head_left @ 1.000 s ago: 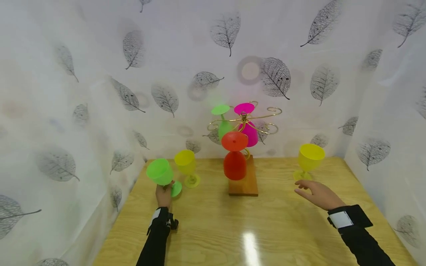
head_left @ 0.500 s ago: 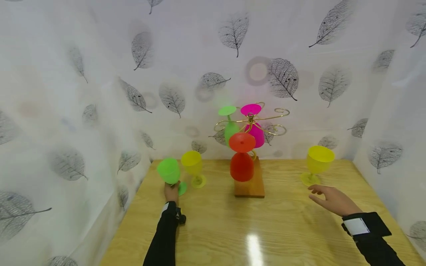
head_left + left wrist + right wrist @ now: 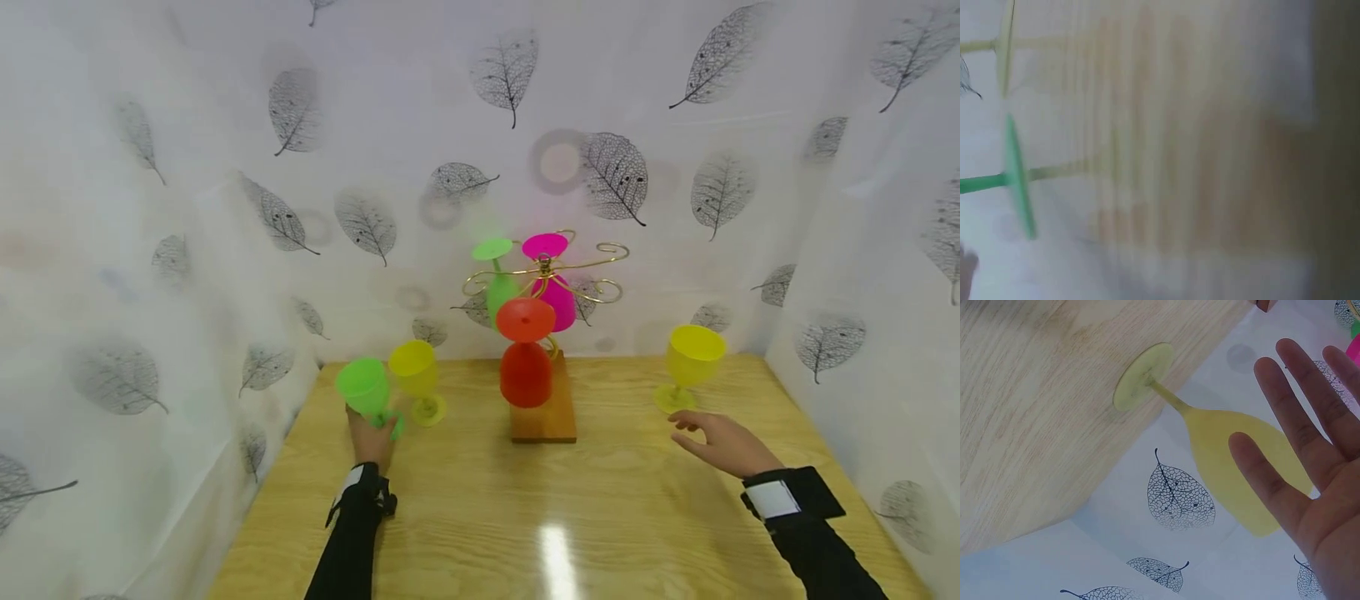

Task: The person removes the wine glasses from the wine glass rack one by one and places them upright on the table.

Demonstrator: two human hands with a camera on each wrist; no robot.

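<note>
A green plastic goblet (image 3: pixel 363 387) stands upright at the table's left side, its foot (image 3: pixel 1020 181) on the wood in the left wrist view. My left hand (image 3: pixel 370 437) is spread in front of its stem, thumb over the foot and fingers to the left under the bowl. A blurred fingertip (image 3: pixel 966 272) shows apart from the stem. On the right, my right hand (image 3: pixel 723 442) hovers with relaxed fingers in front of a yellow goblet (image 3: pixel 693 354). In the right wrist view its fingers (image 3: pixel 1297 412) overlap that yellow bowl, holding nothing.
A gold wire rack (image 3: pixel 545 265) on a wooden base (image 3: pixel 543 425) stands mid-table. Upside-down red (image 3: pixel 525 375), pink (image 3: pixel 553 302) and green (image 3: pixel 501 292) goblets hang from it. Another yellow goblet (image 3: pixel 415 371) stands beside the green one. Leaf-printed curtains (image 3: pixel 450 83) enclose the table.
The green goblet has gone from slightly tilted to upright. My left hand has loosened from its stem, thumb and fingers now spread. The right hand stays near the right yellow goblet.
</note>
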